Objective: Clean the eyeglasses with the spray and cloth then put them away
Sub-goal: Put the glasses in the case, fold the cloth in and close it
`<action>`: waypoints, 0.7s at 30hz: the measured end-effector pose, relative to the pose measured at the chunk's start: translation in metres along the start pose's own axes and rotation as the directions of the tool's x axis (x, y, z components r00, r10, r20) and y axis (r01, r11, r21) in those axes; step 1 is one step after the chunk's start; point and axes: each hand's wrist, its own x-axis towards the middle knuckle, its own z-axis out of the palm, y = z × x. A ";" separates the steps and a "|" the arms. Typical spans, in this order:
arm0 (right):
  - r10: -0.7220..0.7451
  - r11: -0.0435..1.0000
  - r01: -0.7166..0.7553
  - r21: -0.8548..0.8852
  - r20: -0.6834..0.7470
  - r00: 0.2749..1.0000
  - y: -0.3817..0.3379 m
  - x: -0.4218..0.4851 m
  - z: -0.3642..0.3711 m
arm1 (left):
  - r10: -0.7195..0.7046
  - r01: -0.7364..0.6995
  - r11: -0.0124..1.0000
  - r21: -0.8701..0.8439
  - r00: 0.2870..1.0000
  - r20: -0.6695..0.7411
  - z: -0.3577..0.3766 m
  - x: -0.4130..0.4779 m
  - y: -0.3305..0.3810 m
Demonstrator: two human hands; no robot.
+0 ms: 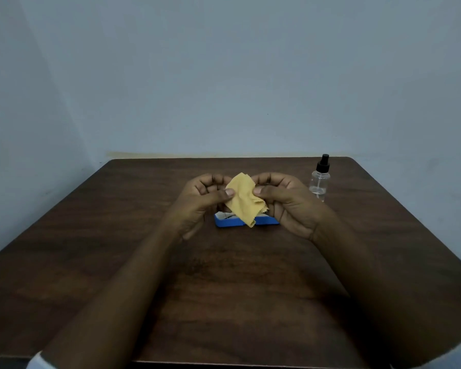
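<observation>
And here the mustard-yellow microfibre cloth (244, 201), zigzag-cut along its edges, is held up over the middle of the dark wood-grain table (224, 288). It is pinched at its left edge by the left hand (202, 198), thumb laid over curled fingers. Its right edge is pinched the same way by the right hand (285, 201). Both hands are closed on the fabric; neither is free. The cloth is seen hanging crumpled between them, its lower corner drooping.

Directly beneath that corner the blue rectangular plastic glasses case (229, 222) is found lying open on the table, its long axis run left to right, square to the person. Its left end is exposed below the left hand; its right end is hidden behind the right hand and the cloth. Against the white lining a thin dark wire shape is made out, judged to be the thin-framed eyeglasses (227, 216), though how they lie cannot be told. So the glasses are placed straight below the hands, with the visible part nearer the left one.

Off to the right, well apart, the clear plastic spray bottle with a black pump top (320, 182) is stood upright towards the far corner, plainly nearer the right hand. If spray is wanted next, it would best be reached by that hand, the cloth being left to the other.
</observation>
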 end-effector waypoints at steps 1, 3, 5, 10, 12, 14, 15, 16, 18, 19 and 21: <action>0.005 1.000 -0.005 0.018 0.017 1.000 -0.001 0.000 0.000 | -0.001 0.001 1.000 -0.009 1.000 -0.007 0.001 0.001 0.002; 0.019 0.999 -0.021 0.028 0.052 0.998 -0.002 -0.002 0.004 | -0.004 0.004 1.000 -0.008 1.000 -0.023 0.001 -0.002 0.004; 0.027 1.000 -0.028 0.012 0.079 0.997 -0.002 -0.004 0.009 | -0.007 0.007 1.000 -0.006 0.999 -0.040 0.004 -0.004 0.005; 0.011 0.998 -0.021 0.064 0.145 0.989 -0.004 -0.008 0.013 | -0.006 -0.005 0.965 -0.261 0.999 -0.041 0.012 -0.002 0.008; -0.027 0.996 0.015 0.092 0.140 0.990 -0.009 -0.008 0.012 | -0.014 0.035 0.855 -0.517 0.999 0.044 0.013 -0.001 0.017; -0.043 0.992 0.029 0.122 0.112 0.993 -0.014 -0.008 0.009 | -0.031 0.110 0.747 -0.656 0.991 0.131 0.018 -0.002 0.024; -0.049 0.993 0.038 0.107 0.101 0.994 -0.017 -0.009 0.007 | -0.052 0.148 0.730 -0.667 0.985 0.162 0.022 -0.003 0.025; -0.058 0.996 0.051 0.076 0.096 0.994 -0.021 -0.011 0.006 | -0.087 0.188 0.722 -0.665 0.979 0.182 0.028 -0.005 0.024; -0.073 0.997 0.070 0.042 0.090 0.993 -0.025 -0.014 0.004 | -0.178 0.256 0.717 -0.649 0.967 0.184 0.037 -0.010 0.020; -0.074 0.996 0.070 0.048 0.085 0.994 -0.027 -0.014 0.004 | -0.223 0.289 0.722 -0.628 0.957 0.183 0.041 -0.012 0.021; -0.076 0.997 0.075 0.024 0.062 0.995 -0.029 -0.014 0.004 | -0.290 0.337 0.771 -0.540 0.941 0.173 0.043 -0.014 0.026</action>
